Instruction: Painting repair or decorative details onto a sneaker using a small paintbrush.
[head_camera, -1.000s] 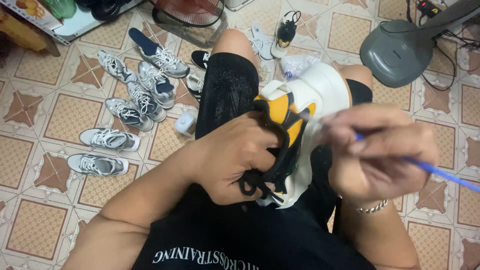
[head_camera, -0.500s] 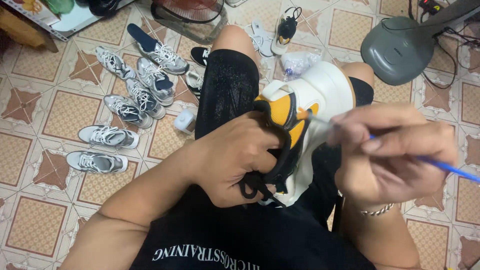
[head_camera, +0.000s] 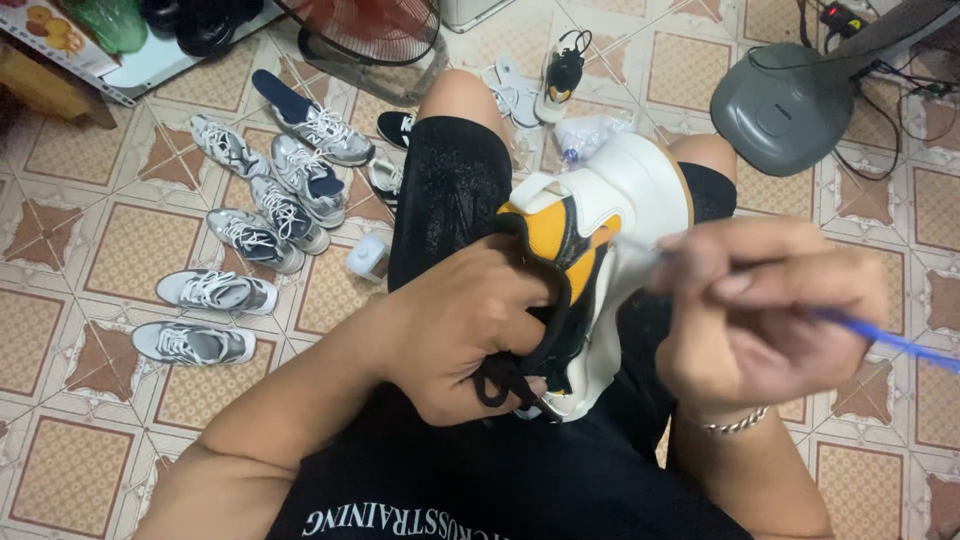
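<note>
- Clearly, my left hand (head_camera: 470, 335) grips the white, yellow and black leather sneaker (head_camera: 590, 250) on my lap, steadying it sole-outward.
- My right hand (head_camera: 760, 310) pinches a thin blue-handled brush (head_camera: 880, 338), tip near the white side, for fine control.

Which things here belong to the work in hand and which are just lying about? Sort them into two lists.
In hand:
- white, yellow and black sneaker, held by the left hand
- blue-handled brush, gripped in the right hand

Lying about:
- grey sneakers on the tiled floor
- small white bottle
- grey fan base
- fan grille
</note>
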